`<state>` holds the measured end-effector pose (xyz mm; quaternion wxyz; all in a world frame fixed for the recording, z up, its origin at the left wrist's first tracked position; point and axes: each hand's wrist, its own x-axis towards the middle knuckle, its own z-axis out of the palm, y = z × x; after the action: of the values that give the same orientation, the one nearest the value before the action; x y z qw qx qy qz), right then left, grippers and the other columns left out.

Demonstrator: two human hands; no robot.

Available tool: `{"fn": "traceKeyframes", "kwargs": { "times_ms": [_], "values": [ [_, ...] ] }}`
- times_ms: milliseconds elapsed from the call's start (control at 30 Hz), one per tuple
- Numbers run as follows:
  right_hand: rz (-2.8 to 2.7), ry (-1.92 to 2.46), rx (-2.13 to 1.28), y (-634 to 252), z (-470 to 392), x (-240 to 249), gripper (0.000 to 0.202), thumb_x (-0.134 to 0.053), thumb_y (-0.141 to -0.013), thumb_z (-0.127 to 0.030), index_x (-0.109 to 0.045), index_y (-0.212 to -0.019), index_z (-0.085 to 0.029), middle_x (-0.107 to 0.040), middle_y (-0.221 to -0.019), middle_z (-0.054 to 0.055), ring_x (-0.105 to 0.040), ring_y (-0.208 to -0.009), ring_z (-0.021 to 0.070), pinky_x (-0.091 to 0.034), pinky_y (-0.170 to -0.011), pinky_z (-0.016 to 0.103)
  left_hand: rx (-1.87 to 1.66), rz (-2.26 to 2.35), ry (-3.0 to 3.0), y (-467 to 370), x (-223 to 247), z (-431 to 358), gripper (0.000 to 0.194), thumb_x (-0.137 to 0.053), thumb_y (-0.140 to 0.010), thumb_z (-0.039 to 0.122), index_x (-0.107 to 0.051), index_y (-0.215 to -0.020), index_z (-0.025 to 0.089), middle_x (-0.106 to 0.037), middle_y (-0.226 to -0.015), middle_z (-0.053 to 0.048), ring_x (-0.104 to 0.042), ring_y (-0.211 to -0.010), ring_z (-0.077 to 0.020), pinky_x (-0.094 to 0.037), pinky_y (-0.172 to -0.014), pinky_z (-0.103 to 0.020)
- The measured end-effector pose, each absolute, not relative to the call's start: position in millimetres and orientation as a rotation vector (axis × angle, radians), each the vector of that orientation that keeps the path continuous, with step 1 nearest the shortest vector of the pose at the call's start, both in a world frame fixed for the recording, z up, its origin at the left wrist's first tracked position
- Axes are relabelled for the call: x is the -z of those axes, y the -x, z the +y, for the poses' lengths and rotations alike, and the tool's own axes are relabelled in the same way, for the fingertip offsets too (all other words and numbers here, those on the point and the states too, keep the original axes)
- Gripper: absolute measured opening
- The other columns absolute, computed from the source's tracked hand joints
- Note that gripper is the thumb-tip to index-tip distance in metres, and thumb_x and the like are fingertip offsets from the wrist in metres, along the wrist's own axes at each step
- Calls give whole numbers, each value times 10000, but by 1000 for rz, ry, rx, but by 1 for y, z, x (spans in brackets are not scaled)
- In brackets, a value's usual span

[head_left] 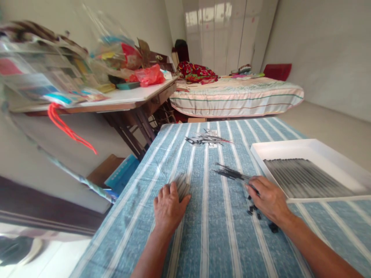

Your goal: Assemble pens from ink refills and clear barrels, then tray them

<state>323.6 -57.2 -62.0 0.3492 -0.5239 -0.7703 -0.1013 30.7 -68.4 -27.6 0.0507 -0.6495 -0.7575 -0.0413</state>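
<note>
My left hand (169,204) lies over a bunch of clear, greyish pen barrels (182,186), fingers bent and thumb on their right side. The barrels are blurred and partly hidden. My right hand (268,199) is pinched on a small black piece (255,189), perhaps a pen cap. Its fingertips are at the near end of a bundle of thin black sticks (230,172) that look like pen refills. Loose black caps (251,210) lie below that hand. Farther back is a loose pile of thin dark sticks (205,139), one reddish at the tip.
A white box (315,144) holding a row of pens (304,177) stands on the right of the striped cloth (213,231). On the left, a desk (121,100) carries bags, with a red cord (69,129) hanging down. A bed (237,96) stands behind.
</note>
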Motion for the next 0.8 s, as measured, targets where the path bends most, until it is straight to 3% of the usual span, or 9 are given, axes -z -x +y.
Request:
{"fn": "traceKeyframes", "kwargs": {
  "times_ms": [200,467,800],
  "values": [
    [-1961,1324,226,-323,-54,63,228,-448,-881,-215,-628,-754,-154,-639,-824,75,-601,-785,162,-466,-731,267,67,-2258,1986,-36,21,-68,461,-388,-863,380,-468,-1227,109,-569,-1125,-135,-525,-1010,-296,-405,-807,-396],
    [-1985,1381,124,-323,-54,60,237,-429,-883,-204,-630,-766,-156,-640,-806,72,-598,-765,157,-465,-712,263,81,-2331,2017,-29,18,-62,566,-424,-816,458,-464,-1264,115,-558,-1163,-146,-514,-1035,-318,-422,-804,-404],
    [-1957,1552,135,-322,-47,58,192,-453,-859,-207,-633,-806,-166,-623,-895,92,-552,-833,196,-417,-773,321,124,-2166,2253,-35,24,-57,591,-399,-792,476,-498,-1233,93,-570,-1198,-130,-520,-1054,-304,-402,-920,-391]
  ]
}}
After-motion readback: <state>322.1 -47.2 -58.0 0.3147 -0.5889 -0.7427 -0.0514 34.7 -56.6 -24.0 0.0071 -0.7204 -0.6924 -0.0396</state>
